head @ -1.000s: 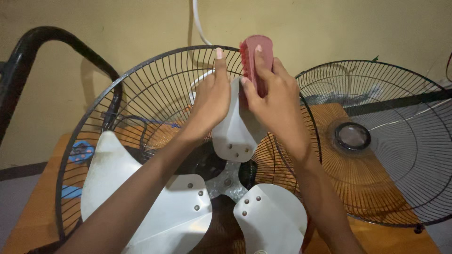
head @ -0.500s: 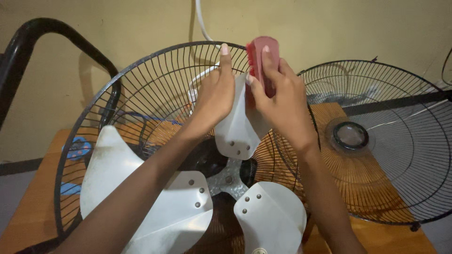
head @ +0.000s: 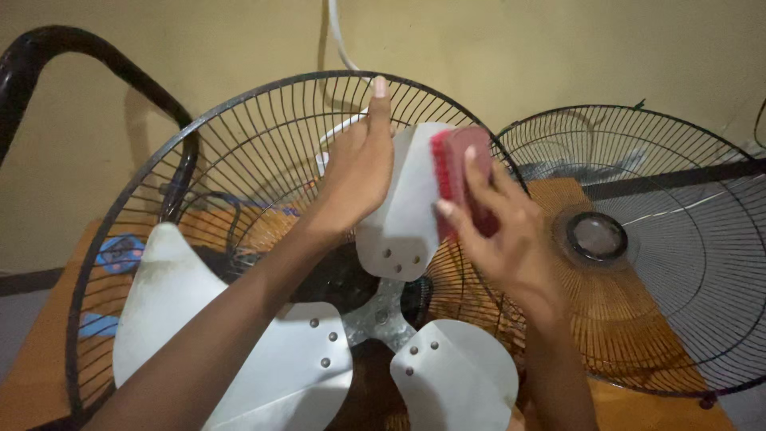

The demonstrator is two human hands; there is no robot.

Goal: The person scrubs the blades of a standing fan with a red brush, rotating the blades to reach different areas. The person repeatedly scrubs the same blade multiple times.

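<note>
Yellow wall behind, we pinch the fan blade steady with our left hand. Our right hand grips the red brush; rub gently, bristles flat.

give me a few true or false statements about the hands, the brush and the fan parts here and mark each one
1. The right hand holds a red brush. True.
2. The brush bristles face the upper blade. True.
3. The left hand rests on the table. False: it grips the upper blade's edge.
4. The loose grille lies left of the fan. False: it lies to the right.
5. The fan has five blades. False: three show.
</note>
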